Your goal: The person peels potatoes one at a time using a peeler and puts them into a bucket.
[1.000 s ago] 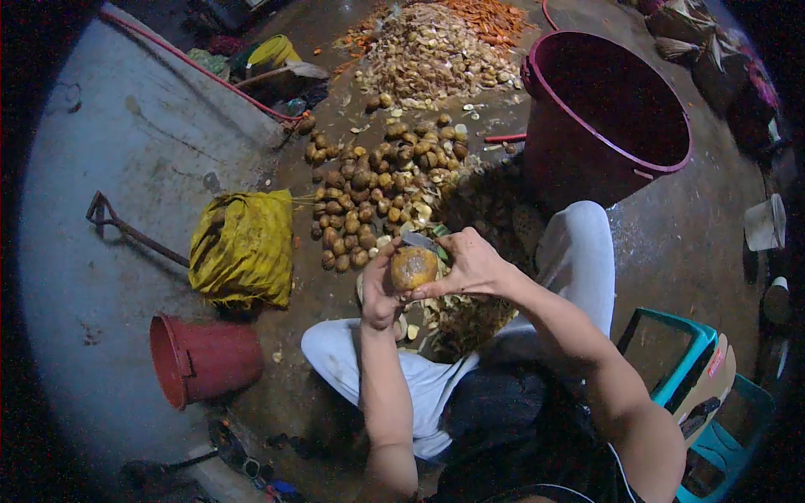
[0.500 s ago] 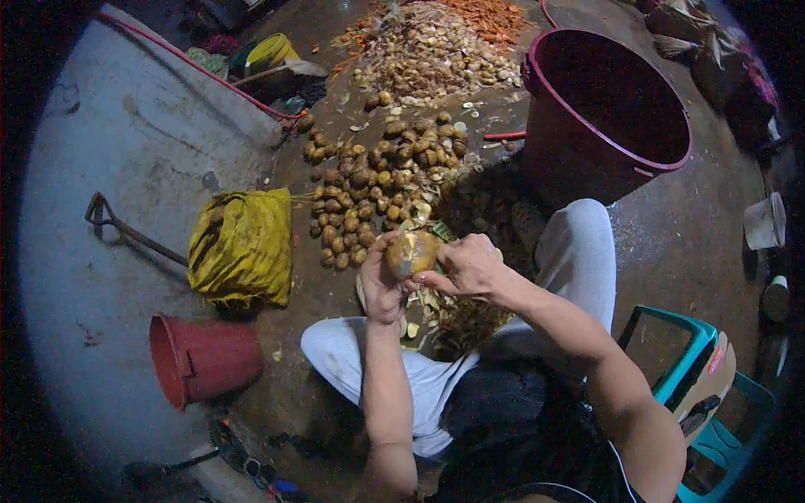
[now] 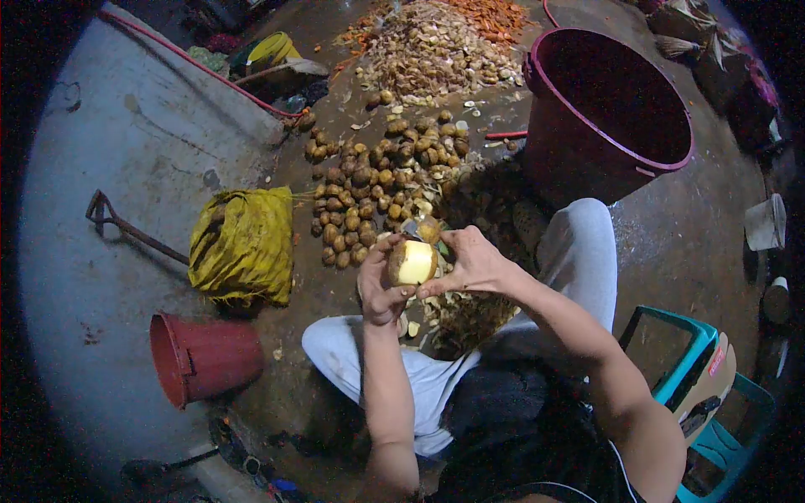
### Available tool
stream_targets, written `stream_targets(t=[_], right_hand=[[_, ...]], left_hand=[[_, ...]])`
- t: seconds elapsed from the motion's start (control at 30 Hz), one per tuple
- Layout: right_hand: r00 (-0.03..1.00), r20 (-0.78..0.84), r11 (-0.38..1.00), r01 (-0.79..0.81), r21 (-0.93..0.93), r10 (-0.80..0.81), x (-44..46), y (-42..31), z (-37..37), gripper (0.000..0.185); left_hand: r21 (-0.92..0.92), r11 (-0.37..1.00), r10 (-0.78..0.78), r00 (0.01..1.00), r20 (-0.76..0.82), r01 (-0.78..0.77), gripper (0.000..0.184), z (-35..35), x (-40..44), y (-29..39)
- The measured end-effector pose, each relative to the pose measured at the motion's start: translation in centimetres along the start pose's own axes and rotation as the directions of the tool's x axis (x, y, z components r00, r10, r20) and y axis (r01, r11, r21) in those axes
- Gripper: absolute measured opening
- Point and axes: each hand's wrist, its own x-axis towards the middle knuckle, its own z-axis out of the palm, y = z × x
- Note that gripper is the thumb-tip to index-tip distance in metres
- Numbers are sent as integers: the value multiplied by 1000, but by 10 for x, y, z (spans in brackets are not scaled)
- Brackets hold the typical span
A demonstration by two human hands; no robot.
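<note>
In my left hand [image 3: 379, 289] sits a brown-skinned potato [image 3: 415, 263], its upper side cut to pale yellow flesh. My right hand [image 3: 476, 264] is closed around a knife, mostly hidden by the fingers; a bit of grey blade [image 3: 409, 226] and some green show beyond them. A slice of brown peel [image 3: 429, 228] rests by the blade, just past the potato. My right thumb is near the potato's lower edge. Beyond my hands, a spread of unpeeled potatoes [image 3: 360, 189] covers the floor. Peelings [image 3: 470, 323] lie below my hands, between my legs.
A large maroon tub [image 3: 570, 126] stands at the right, and a heap of pale peelings [image 3: 436, 50] lies at the back. To the left are a yellow sack [image 3: 241, 247], a long-handled tool [image 3: 138, 232] and a red bucket [image 3: 222, 359]. A teal chair [image 3: 671, 335] is at the right.
The blade has passed across the potato to its far side, taking off a slice of skin. Pale flesh now shows where brown skin was.
</note>
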Motion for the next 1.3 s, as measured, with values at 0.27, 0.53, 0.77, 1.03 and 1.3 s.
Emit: stream_targets(t=[0.27, 0.53, 0.77, 1.03, 1.3], right_hand=[[998, -54, 996, 39, -74, -43, -4, -4, -4, 75], [929, -256, 920, 166, -356, -267, -2, 2, 16, 63], [989, -135, 997, 65, 48, -58, 2, 1, -2, 75], [992, -82, 990, 106, 96, -99, 1, -2, -5, 84], [978, -108, 979, 186, 84, -176, -3, -2, -3, 82]], left_hand=[[-7, 1000, 7, 1000, 21, -7, 79, -6, -1, -7], [-33, 985, 166, 975, -147, -172, 75, 8, 0, -25], [-150, 988, -58, 986, -158, 34, 77, 12, -4, -13], [-105, 994, -20, 995, 98, 30, 83, -1, 2, -12], [-75, 996, -38, 996, 86, 45, 79, 4, -3, -10]])
